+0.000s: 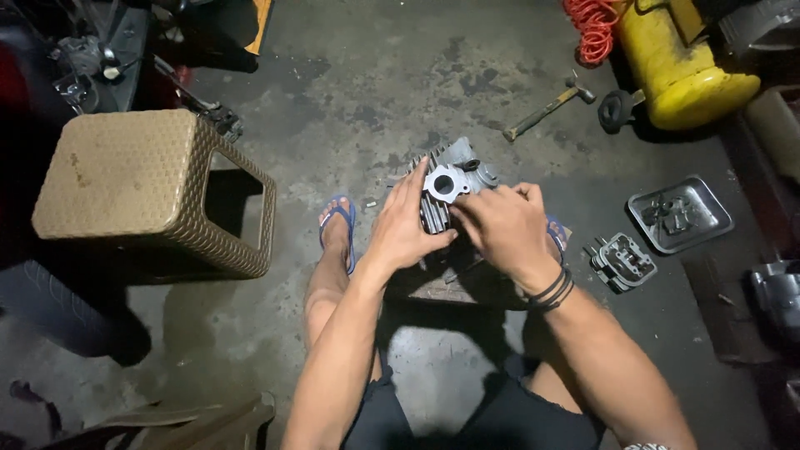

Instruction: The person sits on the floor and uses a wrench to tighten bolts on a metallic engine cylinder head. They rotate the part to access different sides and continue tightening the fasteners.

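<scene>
Concrete floor (417,75), stained dark in patches, carries everything we see; no desk is in use. We sit low, knees apart, one foot in a blue sandal (337,218) flat on the floor, which brings the work up near the hands.

Largest items: a tan woven-pattern stool (125,179) at our left and a yellow air tank (679,71) at upper right with an orange coiled hose (593,29) beside it. A hammer (550,107) lies near the tank.

Engine cylinder (450,187): grey cast metal, finned sides, a pale flange with a round port facing up. It sits between our feet on a dark block (454,283), probably to keep it steady and raised.

Left hand (404,229) is wrapped on the finned side, seemingly to brace the part. Right hand (504,229), black bands at the wrist, is closed over the other side, fingertips at the flange; we cannot tell whether it pinches something small.

Smaller: a metal tray (679,212) with parts, and a finned engine cover (623,262) just beside it, both within right-hand reach.
</scene>
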